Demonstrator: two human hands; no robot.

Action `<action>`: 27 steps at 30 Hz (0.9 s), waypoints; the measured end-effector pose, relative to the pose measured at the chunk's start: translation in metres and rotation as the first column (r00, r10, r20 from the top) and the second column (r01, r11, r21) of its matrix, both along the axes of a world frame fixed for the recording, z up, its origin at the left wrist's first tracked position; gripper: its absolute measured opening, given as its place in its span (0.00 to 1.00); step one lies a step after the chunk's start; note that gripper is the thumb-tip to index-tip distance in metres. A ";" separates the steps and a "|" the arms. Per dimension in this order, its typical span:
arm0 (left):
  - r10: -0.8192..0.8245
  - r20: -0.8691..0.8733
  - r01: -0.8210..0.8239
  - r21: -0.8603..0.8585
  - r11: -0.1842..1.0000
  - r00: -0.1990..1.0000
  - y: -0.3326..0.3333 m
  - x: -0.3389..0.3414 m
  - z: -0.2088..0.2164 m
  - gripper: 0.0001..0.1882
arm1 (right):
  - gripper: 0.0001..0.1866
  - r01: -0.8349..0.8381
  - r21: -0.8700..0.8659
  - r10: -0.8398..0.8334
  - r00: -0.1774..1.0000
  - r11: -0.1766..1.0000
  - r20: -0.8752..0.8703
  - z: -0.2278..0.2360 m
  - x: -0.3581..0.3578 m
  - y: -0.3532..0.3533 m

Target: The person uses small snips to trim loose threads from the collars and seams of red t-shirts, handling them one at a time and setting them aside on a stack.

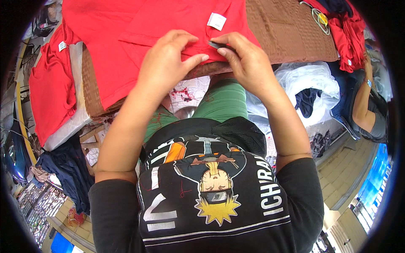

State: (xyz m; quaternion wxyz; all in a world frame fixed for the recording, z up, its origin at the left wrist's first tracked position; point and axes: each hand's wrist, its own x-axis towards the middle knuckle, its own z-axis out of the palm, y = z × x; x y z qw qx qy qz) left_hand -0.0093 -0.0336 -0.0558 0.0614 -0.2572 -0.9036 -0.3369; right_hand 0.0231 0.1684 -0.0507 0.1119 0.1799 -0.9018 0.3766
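A red garment (114, 46) with a white label (217, 21) lies spread in front of me, its near edge reaching the table's edge. My left hand (171, 55) rests at that near edge, thumb stretched away from the curved fingers, with nothing visible between them. Close to its thumb, my right hand (247, 57) grips a small dark blade-like tool (217, 44) between thumb and forefinger. Most of the tool is hidden in the palm, so its exact kind does not show. The tip lies just over the red cloth, below the label.
Brown patterned cloth (278, 29) covers the table. Another red garment (52, 88) hangs at the left corner; red and dark clothes (348, 38) lie at the far right beside a coiled cord (321, 21). A clear plastic bag (310, 78) holds dark cloth. Another person's arm (362, 101) is at right.
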 end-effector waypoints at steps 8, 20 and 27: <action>0.077 0.367 -0.163 0.211 0.964 0.927 -0.002 0.006 -0.004 0.09 | 0.08 -0.019 0.026 0.017 0.998 0.999 0.064 -0.011 0.006 0.002; -0.549 0.517 0.470 0.288 0.834 0.656 -0.027 0.003 0.046 0.10 | 0.10 -0.051 0.377 0.078 0.995 0.925 -0.057 0.017 -0.009 0.019; -0.297 0.117 0.303 -0.031 0.953 0.948 -0.039 -0.010 0.029 0.11 | 0.20 -0.140 0.449 0.063 0.981 0.883 0.181 0.070 -0.020 0.075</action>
